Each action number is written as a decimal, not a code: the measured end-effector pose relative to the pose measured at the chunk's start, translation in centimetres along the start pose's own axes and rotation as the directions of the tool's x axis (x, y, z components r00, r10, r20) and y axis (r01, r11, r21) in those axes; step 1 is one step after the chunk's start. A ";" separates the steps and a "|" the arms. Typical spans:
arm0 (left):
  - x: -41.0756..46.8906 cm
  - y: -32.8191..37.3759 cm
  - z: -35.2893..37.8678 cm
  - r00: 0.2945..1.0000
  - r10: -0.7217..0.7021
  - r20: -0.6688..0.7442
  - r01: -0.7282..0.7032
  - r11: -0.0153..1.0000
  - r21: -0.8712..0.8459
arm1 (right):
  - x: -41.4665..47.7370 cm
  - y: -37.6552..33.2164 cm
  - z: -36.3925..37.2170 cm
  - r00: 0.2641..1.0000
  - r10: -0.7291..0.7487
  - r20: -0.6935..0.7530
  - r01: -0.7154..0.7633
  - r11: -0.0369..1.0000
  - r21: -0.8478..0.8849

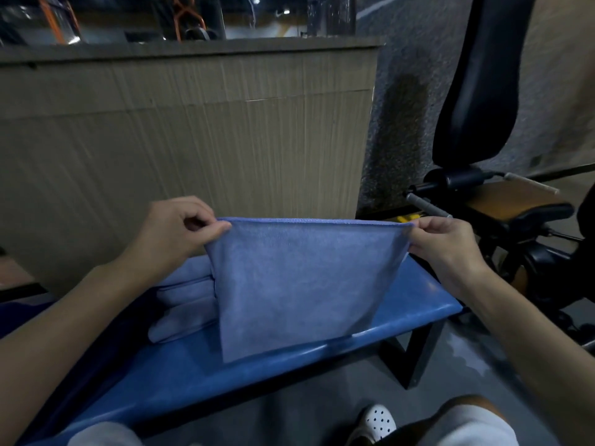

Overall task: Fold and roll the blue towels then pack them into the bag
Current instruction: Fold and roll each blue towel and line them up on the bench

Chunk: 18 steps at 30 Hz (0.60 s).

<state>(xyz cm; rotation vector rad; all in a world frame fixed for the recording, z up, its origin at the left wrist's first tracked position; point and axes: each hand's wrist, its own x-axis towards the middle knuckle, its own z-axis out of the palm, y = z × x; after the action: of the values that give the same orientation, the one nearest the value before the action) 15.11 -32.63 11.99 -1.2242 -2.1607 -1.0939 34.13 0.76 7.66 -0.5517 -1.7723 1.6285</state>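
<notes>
The blue towel [299, 284], pinched at its top corners by the left hand [180, 230] and right hand [447, 243], is best kept taut and, apparently, lowered squarely onto the bench [428, 304] for folding.

A thin, soft blue cloth towel [299, 284] is held up in the air, spread flat and facing the camera. Its hemmed top edge is stretched taut and level, with the top left corner pinched by the left hand [170, 233] and the top right corner pinched by the right hand [447, 246]. Its sides taper inward as it hangs, and its lower edge slants. A pile of folded towels of the same blue cloth [186, 304] is seen lying on the glossy blue padded bench [418, 304], with its right end hidden behind the hanging towel.
</notes>
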 end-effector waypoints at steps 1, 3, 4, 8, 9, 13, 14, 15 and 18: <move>0.1 0.2 -0.2 1.000 -0.003 -0.017 0.003 1.000 -0.018 | -0.1 0.0 0.0 1.000 -0.004 -0.004 0.004 1.000 -0.009; 0.3 0.6 -0.8 1.000 -0.010 -0.023 0.009 0.999 -0.041 | -0.3 -0.2 0.2 1.000 -0.008 -0.011 0.008 1.000 -0.025; 0.3 0.7 -1.1 1.000 -0.013 -0.015 0.012 0.999 -0.046 | -0.3 -0.3 0.3 1.000 -0.013 -0.011 0.013 0.999 -0.032; 0.1 0.9 -2.0 0.999 -0.017 0.038 0.019 0.999 -0.043 | -0.3 -1.2 0.3 0.998 -0.060 0.016 0.062 0.987 -0.148; 0.1 0.8 -2.2 0.998 -0.007 0.060 0.008 1.000 -0.024 | -0.3 -1.3 0.2 0.997 -0.067 0.030 0.072 0.978 -0.194; -0.2 -0.1 -2.7 0.975 0.095 0.202 -0.119 0.986 0.114 | 0.0 -2.1 -0.1 0.998 -0.049 0.031 0.056 0.964 -0.261; -0.2 -0.2 -2.7 0.966 0.116 0.232 -0.150 0.979 0.137 | 0.0 -2.4 -0.1 0.999 -0.034 0.025 0.039 0.976 -0.216; -0.3 -0.3 -2.7 0.959 0.126 0.252 -0.166 0.975 0.146 | 0.0 -2.7 -0.1 1.000 -0.017 0.022 0.020 0.988 -0.152; -0.3 -0.4 -2.4 0.960 0.148 0.239 -0.183 0.974 0.131 | -0.1 -3.5 -0.1 1.000 0.003 0.027 -0.002 0.999 -0.034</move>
<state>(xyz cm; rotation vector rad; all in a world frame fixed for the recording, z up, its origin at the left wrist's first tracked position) 14.94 -34.87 13.05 -1.4905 -2.2106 -0.7352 34.68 0.30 11.04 -0.5502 -1.8226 1.6170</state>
